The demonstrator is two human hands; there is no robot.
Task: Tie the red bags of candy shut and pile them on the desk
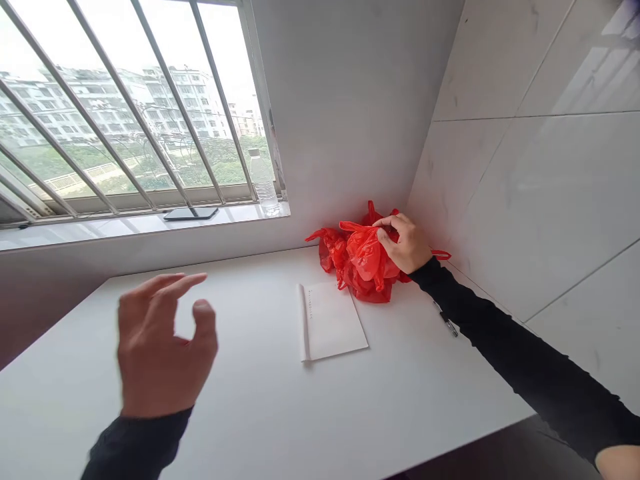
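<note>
Rightward, your right hand (pixel 406 244) pinched the red bag (pixel 363 260), crumpled in the table's (pixel 250 413) far corner against the wall. Your left hand (pixel 160 343) hovered, fingers spread, holding nothing. A notebook (pixel 333 320) lay just beside the bag, a pen (pixel 447 320) nearby.

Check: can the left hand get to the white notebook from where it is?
Probably yes. The left hand hovers open above the table, and nothing lies between it and the white notebook.
</note>
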